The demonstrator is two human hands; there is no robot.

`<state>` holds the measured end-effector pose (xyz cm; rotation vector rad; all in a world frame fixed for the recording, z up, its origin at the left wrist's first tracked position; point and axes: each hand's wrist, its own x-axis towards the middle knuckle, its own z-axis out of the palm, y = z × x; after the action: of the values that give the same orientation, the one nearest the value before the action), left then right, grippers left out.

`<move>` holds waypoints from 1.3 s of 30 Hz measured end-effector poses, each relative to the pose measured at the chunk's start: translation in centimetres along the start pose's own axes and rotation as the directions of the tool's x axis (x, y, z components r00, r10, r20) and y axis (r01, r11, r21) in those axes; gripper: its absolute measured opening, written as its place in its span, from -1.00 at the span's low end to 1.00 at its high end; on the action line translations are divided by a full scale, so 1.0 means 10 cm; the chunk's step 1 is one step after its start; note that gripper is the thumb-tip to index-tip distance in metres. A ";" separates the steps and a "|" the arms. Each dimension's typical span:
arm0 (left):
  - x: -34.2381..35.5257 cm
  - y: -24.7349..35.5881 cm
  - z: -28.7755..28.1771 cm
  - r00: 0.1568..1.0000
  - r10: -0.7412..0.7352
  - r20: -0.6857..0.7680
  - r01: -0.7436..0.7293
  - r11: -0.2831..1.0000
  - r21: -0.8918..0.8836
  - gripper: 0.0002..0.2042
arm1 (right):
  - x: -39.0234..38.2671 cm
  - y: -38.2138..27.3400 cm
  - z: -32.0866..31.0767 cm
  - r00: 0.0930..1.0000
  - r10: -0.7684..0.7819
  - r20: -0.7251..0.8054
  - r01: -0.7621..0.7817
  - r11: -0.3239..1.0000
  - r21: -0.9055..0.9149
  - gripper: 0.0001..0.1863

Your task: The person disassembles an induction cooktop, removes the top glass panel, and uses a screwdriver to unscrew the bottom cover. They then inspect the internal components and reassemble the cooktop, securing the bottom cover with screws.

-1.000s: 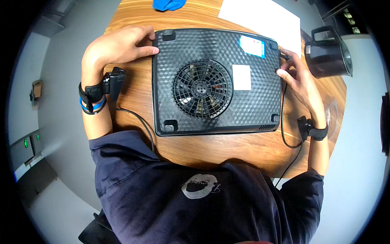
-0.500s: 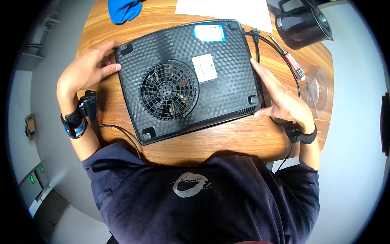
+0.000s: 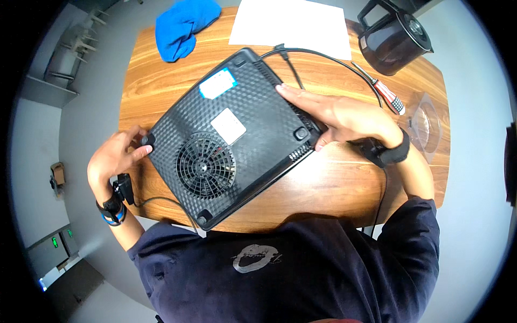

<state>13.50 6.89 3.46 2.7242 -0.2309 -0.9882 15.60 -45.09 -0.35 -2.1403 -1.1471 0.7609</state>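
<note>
A black induction cooker lies underside up on the table, turned at a slant. Its textured base shows a round fan grille, a white label, a blue-edged sticker and rubber feet at the corners. My left hand grips its left corner, thumb on top and the other fingers bent around the edge, partly hidden. Along the right edge, my right hand holds it with long fingers against the side and the thumb by the vented near corner.
A power cord curves behind the cooker toward a red-and-white-handled screwdriver. At the back are a blue cloth, a white sheet and a dark kettle. Clear plastic packaging lies at the right.
The cooker has swung counterclockwise, its right end moving away and its left end toward me. Both hands have moved along with it, still on its edges.
</note>
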 end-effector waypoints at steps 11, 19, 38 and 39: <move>-0.05 0.47 -0.08 1.000 0.019 -0.021 -0.019 1.000 -0.022 -0.32 | 0.39 0.42 0.12 0.988 -0.023 -0.152 0.020 1.000 -0.023 0.00; -0.21 1.17 -0.10 0.978 0.209 -0.014 -0.204 0.967 0.151 -0.26 | -0.44 0.47 -0.15 0.869 0.071 -0.490 -0.273 0.894 -0.354 -0.45; 1.97 4.00 -0.28 0.306 0.924 -0.227 -0.716 0.381 0.586 -0.29 | -2.31 1.28 -0.46 0.549 0.717 -0.429 -0.817 0.568 -0.098 -0.89; 2.17 4.12 -0.27 0.292 0.918 -0.269 -0.673 0.397 0.624 -0.27 | -2.32 1.30 -0.47 0.547 0.710 -0.444 -0.818 0.567 -0.099 -0.90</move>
<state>29.00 -37.10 3.41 2.3948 -1.6812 0.2854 14.98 -72.03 -1.75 -2.9252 -0.0260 0.5006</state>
